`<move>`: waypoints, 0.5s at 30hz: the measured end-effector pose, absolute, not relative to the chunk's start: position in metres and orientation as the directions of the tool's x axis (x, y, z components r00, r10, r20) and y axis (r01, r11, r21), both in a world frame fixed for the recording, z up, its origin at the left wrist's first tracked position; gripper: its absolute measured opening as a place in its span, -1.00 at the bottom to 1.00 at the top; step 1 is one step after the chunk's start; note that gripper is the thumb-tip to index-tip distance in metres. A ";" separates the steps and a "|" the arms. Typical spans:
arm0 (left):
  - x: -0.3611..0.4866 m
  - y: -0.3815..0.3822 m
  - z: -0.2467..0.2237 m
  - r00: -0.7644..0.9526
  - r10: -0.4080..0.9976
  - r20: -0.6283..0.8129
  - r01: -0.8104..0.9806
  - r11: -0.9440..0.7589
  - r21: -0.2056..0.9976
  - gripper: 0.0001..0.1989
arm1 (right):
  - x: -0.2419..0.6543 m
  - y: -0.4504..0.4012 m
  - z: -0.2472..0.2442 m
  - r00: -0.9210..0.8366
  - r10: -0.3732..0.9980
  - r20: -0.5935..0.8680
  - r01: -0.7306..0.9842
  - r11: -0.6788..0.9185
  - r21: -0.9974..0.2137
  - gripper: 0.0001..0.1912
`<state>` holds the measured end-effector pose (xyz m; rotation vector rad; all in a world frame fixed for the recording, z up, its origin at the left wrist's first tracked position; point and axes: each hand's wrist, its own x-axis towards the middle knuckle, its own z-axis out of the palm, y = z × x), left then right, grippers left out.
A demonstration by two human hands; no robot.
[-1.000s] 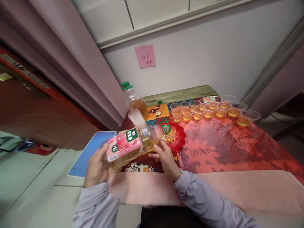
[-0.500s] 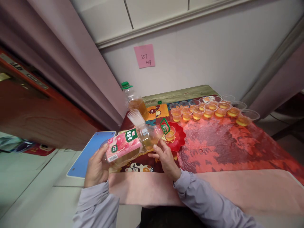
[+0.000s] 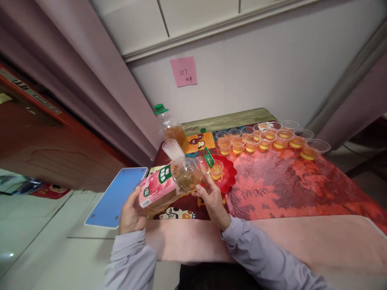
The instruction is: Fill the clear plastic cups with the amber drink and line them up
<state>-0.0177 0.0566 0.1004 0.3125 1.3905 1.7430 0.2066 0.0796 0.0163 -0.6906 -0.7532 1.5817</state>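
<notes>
A large clear bottle (image 3: 160, 186) with a pink label is tilted, its neck pointing right over a red scalloped tray (image 3: 231, 177). My left hand (image 3: 132, 212) grips the bottle's base end. Near the neck, my right hand (image 3: 212, 200) supports the bottle from below with its fingers against it. A green handle ring (image 3: 208, 157) hangs at the bottle's mouth. On the tray, beside the mouth, stands a clear cup (image 3: 216, 170) with some yellowish liquid in it. Whether liquid is flowing cannot be made out.
Several cups with drink (image 3: 253, 141) stand in rows along the table's back. Behind the held bottle are a stack of cups (image 3: 173, 150) and a second bottle (image 3: 175, 133) with a green cap. A blue board (image 3: 116, 197) lies at the left.
My left hand and the bottle's base have moved slightly right, and the bottle is a little less level. The green ring has shifted slightly up and left. My right hand has barely moved.
</notes>
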 end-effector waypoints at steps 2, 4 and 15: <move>-0.023 0.058 0.083 -0.582 0.744 -0.327 -0.514 -0.025 0.858 -0.78 | 0.207 0.080 0.014 -0.103 0.995 0.012 -0.614 -0.054 -0.787 -0.13; -0.029 0.059 0.064 -0.557 0.761 -0.333 -0.555 -0.042 0.831 -0.71 | 0.207 0.080 0.012 -0.085 0.995 0.045 -0.625 -0.019 -0.780 -0.20; -0.049 0.052 0.006 -0.501 0.818 -0.285 -0.657 -0.144 0.740 -0.56 | 0.211 0.074 0.020 -0.171 0.953 0.250 -0.592 0.104 -0.799 -0.47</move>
